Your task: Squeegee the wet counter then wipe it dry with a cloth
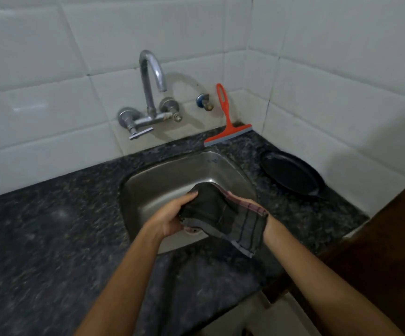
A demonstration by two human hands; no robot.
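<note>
Both hands, left hand [172,217] and right hand [250,207], clutch the cloth [223,214] over the sink [148,187]; a loose grip risks dropping it in.

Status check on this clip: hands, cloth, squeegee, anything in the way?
Both hands, left and right, hold the cloth over the sink. Squeegee leans against the wall. Black pan on the counter, right.

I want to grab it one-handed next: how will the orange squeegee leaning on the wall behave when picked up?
The squeegee is probably stiff and light, since it looks like thin moulded plastic. It stands on its blade with the handle tip against the tiles, so a nudge may make it slide or topple toward the sink. The looped handle should give the fingers a sure hold.
</note>
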